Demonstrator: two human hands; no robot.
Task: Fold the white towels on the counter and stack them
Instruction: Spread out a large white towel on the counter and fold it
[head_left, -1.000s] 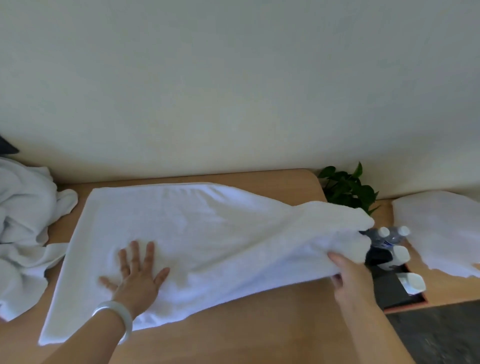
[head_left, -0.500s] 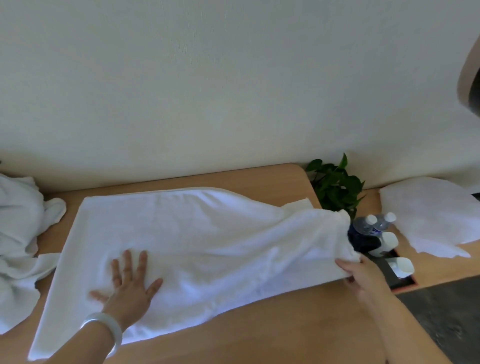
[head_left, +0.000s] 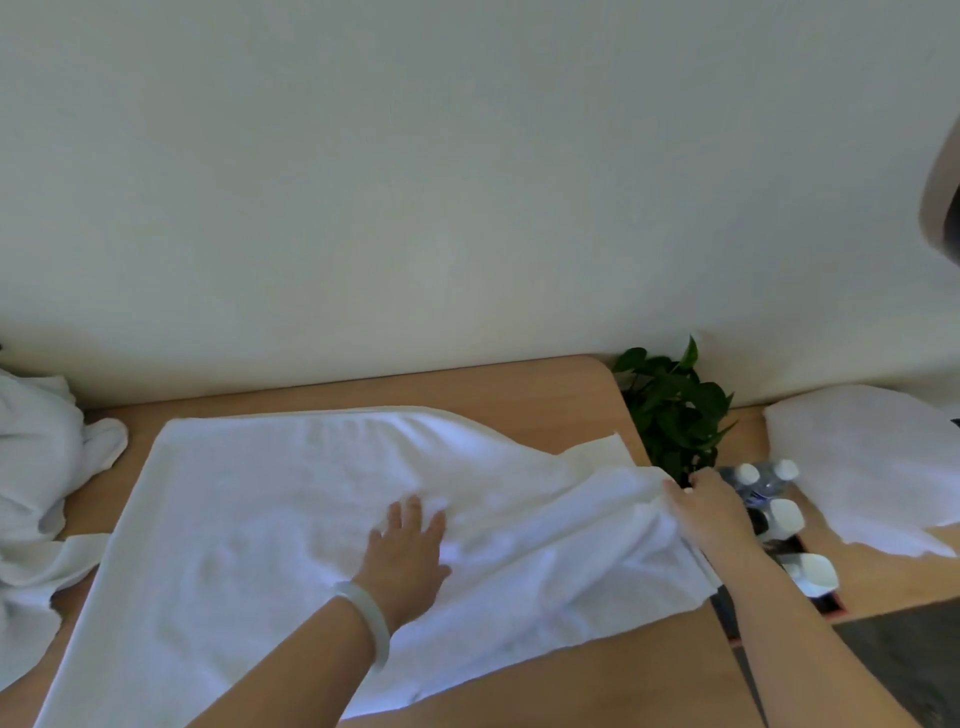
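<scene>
A large white towel (head_left: 249, 525) lies spread across the wooden counter (head_left: 597, 686), wrinkled toward its right end. My left hand (head_left: 410, 556), with a pale bangle on the wrist, presses flat on the towel's middle, fingers apart. My right hand (head_left: 711, 506) rests on the towel's right end at the counter's right edge; whether its fingers pinch the cloth is hard to tell. A heap of crumpled white towels (head_left: 36, 483) sits at the far left. Another white towel (head_left: 872, 467) lies on the lower surface at the right.
A green potted plant (head_left: 675, 410) stands just past the counter's right edge. Below it, a tray (head_left: 826, 605) holds water bottles (head_left: 769, 480) and white cups (head_left: 810, 571). A pale wall runs behind the counter.
My left hand slid rightward from the towel's left part to its middle. My right hand moved up along the towel's right end, which now lies lower and flatter.
</scene>
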